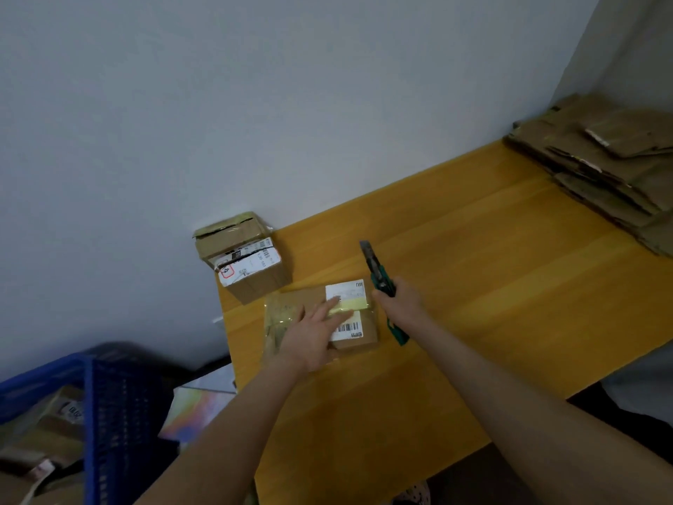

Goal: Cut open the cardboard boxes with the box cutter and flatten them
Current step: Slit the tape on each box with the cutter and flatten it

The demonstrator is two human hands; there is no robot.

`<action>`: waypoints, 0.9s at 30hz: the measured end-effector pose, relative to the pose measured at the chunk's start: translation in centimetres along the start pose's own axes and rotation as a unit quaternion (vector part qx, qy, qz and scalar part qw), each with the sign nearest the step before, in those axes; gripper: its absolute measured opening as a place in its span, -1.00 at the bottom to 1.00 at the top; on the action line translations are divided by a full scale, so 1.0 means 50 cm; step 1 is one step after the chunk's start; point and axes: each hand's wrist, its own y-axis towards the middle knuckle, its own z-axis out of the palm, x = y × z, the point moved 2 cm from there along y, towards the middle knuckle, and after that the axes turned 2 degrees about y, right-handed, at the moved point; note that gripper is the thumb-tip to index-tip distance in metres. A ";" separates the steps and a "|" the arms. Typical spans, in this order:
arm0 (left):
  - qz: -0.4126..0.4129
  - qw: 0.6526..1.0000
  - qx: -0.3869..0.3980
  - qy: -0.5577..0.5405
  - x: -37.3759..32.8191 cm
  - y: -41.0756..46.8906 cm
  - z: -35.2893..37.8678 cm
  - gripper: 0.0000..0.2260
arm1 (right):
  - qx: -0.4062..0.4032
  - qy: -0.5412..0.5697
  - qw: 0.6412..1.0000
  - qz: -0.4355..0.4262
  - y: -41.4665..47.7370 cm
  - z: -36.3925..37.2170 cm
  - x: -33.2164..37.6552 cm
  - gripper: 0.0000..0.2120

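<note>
A small flat cardboard box (pixel 358 335) with white labels and yellowish tape lies on the yellow wooden table (pixel 491 271). My left hand (pixel 313 333) rests flat on its top, fingers straight. My right hand (pixel 400 302) grips a green box cutter (pixel 380 275) just right of the box, its blade out and pointing away toward the wall. A second, taller taped box (pixel 244 256) with a shipping label stands at the table's far left corner against the wall.
A pile of flattened cardboard (pixel 601 165) lies at the table's far right end. A blue plastic crate (pixel 109 406) holding more boxes stands on the floor at the lower left. The grey wall runs along the table's back edge.
</note>
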 end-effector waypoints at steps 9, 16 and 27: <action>-0.332 0.830 -0.012 -0.448 0.103 -0.084 0.049 -0.68 | 0.072 -0.181 0.980 -0.042 0.089 0.100 0.079 -0.67; -0.337 0.770 -0.108 -0.531 0.081 -0.028 0.020 -0.63 | 0.095 -0.110 0.988 0.044 0.040 0.067 -0.016 -0.78; -0.319 0.650 -0.035 -0.688 0.045 0.043 0.048 -0.51 | 0.033 0.062 0.994 0.083 0.012 0.054 -0.024 -0.62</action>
